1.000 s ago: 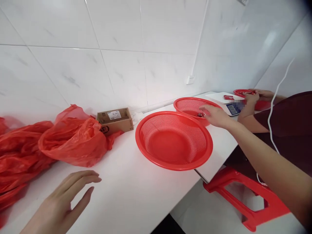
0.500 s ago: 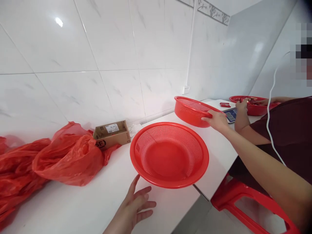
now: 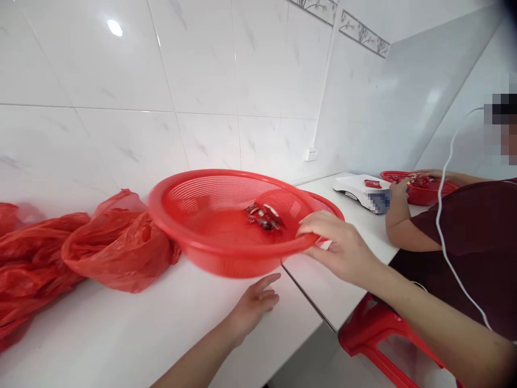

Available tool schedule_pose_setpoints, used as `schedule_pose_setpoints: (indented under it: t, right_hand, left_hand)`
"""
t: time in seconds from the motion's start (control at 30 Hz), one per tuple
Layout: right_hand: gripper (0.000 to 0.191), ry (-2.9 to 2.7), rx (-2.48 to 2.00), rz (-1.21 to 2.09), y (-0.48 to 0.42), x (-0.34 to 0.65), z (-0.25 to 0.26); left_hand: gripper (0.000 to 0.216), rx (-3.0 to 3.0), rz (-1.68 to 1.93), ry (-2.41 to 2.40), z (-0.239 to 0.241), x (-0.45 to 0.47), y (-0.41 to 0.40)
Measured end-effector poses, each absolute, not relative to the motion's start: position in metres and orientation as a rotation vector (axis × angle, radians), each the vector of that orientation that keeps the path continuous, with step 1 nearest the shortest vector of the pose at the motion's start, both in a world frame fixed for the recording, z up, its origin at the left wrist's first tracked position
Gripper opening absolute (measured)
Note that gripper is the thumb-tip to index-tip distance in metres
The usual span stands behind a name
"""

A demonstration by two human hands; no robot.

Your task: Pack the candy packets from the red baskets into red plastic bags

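Observation:
A round red plastic basket (image 3: 238, 264) with perforated sides is tilted above the white table, and my right hand (image 3: 343, 245) is shut on its right rim. Inside lies a small pile of shiny red and dark packets (image 3: 264, 215), blurred and too small to name exactly. Behind its right side, part of a second red basket (image 3: 333, 207) shows; the rest is hidden. My left hand (image 3: 256, 304) hangs open just below the held basket's front, with fingers apart and nothing in them.
Red plastic bags (image 3: 117, 248) lie on the table (image 3: 133, 334) at left. To the right are a white scale (image 3: 355, 188), a co-worker (image 3: 472, 231) with hands at another red basket (image 3: 428, 194), and a red stool (image 3: 363, 334). A gap (image 3: 307, 296) divides the tabletops.
My right hand has brought its basket left and nearer, so the packets inside now show and the cardboard box is hidden. My left hand has moved right. The scale is now uncovered.

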State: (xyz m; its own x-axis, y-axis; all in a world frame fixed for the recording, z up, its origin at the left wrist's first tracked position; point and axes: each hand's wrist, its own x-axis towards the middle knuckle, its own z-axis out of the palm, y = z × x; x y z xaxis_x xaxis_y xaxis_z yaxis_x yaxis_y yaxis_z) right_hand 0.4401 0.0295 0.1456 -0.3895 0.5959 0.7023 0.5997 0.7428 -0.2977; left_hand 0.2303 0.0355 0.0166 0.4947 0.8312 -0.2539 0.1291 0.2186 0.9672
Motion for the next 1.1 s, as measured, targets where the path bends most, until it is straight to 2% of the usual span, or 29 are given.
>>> schedule_pose_setpoints:
  t: [0.2,0.3,0.4,0.6,0.73,0.87,0.93,1.0,1.1]
  right_hand:
    - [0.01,-2.134,-0.844,0.306,0.026,0.398,0.11]
    - [0.006,-2.201,-0.97,0.153,0.034,0.393,0.095]
    - [0.005,-2.271,-1.16,-0.046,0.037,0.393,0.085]
    - [0.017,-2.525,-1.647,-0.063,0.027,0.391,0.084]
    - [0.019,-2.71,-1.885,-0.175,0.027,0.379,0.093]
    - [0.037,-2.721,-1.921,-0.223,0.038,0.357,0.096]
    - [0.049,-2.694,-1.861,-0.135,0.046,0.345,0.099]
    - [0.055,-2.62,-1.75,0.001,0.054,0.33,0.108]
    - [0.038,-2.44,-1.459,0.188,0.069,0.294,0.129]
  left_hand:
    - [0.043,1.065,0.826,1.114,0.015,0.159,0.002]
    - [0.037,0.966,0.859,1.186,0.013,0.122,-0.001]
    - [0.043,0.919,0.908,1.22,0.015,0.092,-0.002]
    - [0.044,0.937,1.064,1.281,0.026,0.061,-0.002]
    - [0.035,1.159,1.345,1.449,0.031,0.045,0.002]
    - [0.03,1.3,1.735,1.678,0.033,0.023,0.01]
    - [0.039,1.285,1.92,1.773,0.033,0.012,0.017]
    - [0.058,1.324,2.045,1.904,0.029,0.005,0.028]
    - [0.092,1.428,2.06,2.053,0.016,0.003,0.047]
